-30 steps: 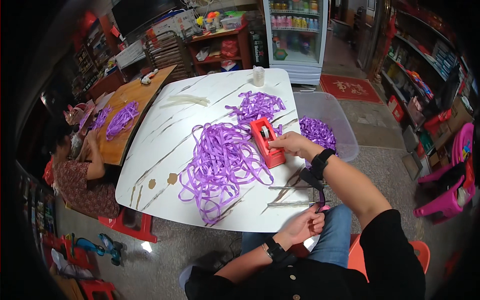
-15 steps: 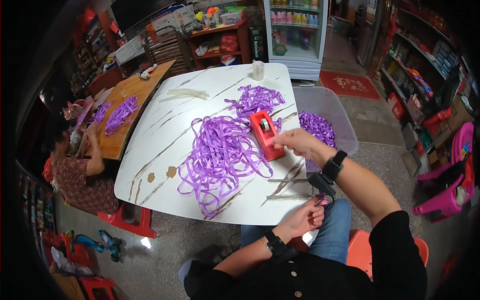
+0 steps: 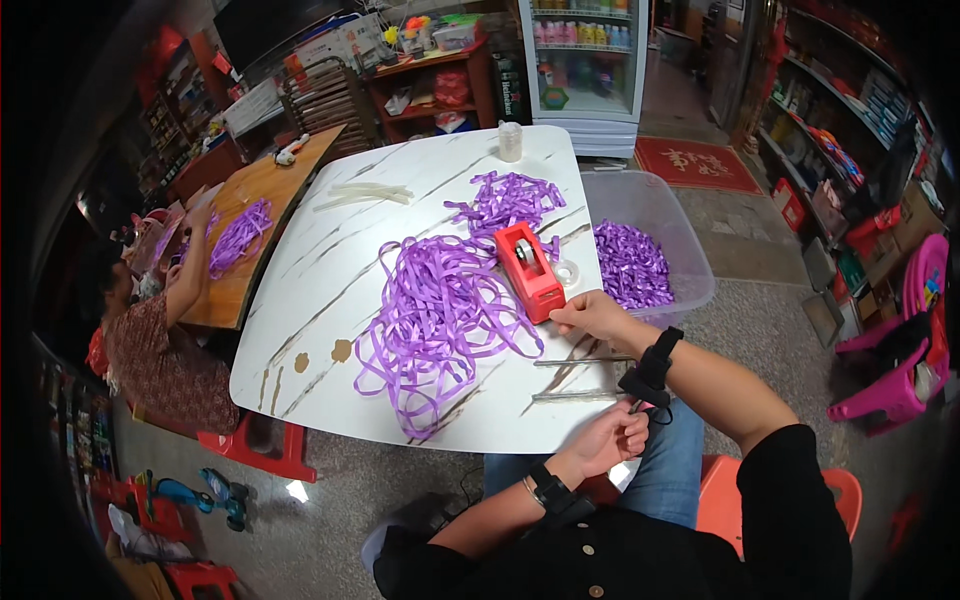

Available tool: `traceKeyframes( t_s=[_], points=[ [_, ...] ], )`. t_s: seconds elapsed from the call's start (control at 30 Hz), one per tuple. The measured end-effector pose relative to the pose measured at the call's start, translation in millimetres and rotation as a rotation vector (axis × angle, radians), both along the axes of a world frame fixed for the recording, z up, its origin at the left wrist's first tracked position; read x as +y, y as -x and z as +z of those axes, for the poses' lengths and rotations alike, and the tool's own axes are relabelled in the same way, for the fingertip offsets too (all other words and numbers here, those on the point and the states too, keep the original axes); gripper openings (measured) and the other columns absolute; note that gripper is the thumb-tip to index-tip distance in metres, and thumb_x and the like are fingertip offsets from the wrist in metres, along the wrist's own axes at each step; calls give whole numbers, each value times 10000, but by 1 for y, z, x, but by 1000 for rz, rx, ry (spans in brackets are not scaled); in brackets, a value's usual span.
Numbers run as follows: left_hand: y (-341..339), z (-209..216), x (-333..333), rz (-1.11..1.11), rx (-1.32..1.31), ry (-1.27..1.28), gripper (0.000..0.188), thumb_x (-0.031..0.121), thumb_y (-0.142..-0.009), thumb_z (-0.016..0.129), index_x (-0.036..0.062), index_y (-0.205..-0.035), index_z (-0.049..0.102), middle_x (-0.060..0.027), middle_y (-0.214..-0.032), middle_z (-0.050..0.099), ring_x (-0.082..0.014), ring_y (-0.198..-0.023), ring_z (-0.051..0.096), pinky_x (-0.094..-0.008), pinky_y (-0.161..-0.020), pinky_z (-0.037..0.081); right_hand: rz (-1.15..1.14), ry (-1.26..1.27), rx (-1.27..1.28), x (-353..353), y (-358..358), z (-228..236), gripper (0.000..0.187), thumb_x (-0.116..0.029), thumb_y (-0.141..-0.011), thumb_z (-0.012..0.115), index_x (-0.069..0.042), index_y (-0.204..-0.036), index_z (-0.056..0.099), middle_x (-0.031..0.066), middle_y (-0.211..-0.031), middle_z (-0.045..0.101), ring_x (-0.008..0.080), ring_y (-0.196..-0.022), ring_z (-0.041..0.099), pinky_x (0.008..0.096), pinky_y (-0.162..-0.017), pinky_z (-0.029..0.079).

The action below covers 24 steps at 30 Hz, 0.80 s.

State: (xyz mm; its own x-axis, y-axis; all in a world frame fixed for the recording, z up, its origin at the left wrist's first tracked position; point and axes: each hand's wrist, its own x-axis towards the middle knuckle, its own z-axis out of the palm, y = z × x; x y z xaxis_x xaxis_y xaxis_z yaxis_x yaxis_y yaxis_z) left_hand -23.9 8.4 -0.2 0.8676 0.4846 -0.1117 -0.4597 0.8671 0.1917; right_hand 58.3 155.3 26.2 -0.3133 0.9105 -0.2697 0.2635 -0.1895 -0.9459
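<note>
A red tape dispenser (image 3: pixel 530 272) with a roll in it stands near the table's right edge. Just off its near end, my right hand (image 3: pixel 594 318) is closed in a pinch; whatever lies between the fingertips is too small to make out. My left hand (image 3: pixel 610 440) rests over my lap at the table's edge, its fingers curled. A bit of pink shows by its fingertips, but what they hold is hidden. To the dispenser's left lies a large tangle of purple ribbon straps (image 3: pixel 435 310). Behind it is a smaller pile of purple straps (image 3: pixel 510 200).
A loose clear tape roll (image 3: pixel 567 273) lies beside the dispenser. Two thin metal rods (image 3: pixel 580 396) jut over the table's near edge. A clear plastic bin (image 3: pixel 690 215) with purple straps stands at the right. On the left, another person (image 3: pixel 165 330) sits at a wooden table (image 3: pixel 290 195).
My right hand has moved toward me from the dispenser's top to just off its near end, uncovering the loose tape roll. My left hand stays put. The other person's arm has risen.
</note>
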Motion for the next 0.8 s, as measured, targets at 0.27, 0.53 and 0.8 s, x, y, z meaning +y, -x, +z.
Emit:
traceKeyframes(
  t_s=[0.27,0.53,0.8],
  points=[
    [4,2,-4,-12,-12,-44,185,68,-794,388,146,-961,369,4,-654,320,-115,-605,354,-219,-576,314,-55,-323,-537,-1,8,19,237,-290,-704,664,-70,-620,648,62,-573,601,165,-522,572,309,-494,419],
    [0,-5,-1,27,11,4,173,69,-790,386,184,-918,380,13,-642,308,-111,-579,331,-217,-544,292,6,-831,-876,4,0,30,223,-293,-645,682,-73,-660,644,129,-628,592,291,-610,588,391,-543,444],
    [-4,-1,0,22,15,21,281,46,-798,369,185,-1041,395,10,-625,303,-112,-564,322,-223,-546,289,250,-285,-439,-20,-90,25,278,-286,-737,637,-20,-662,609,75,-619,595,151,-591,567,279,-555,431]
  ],
)
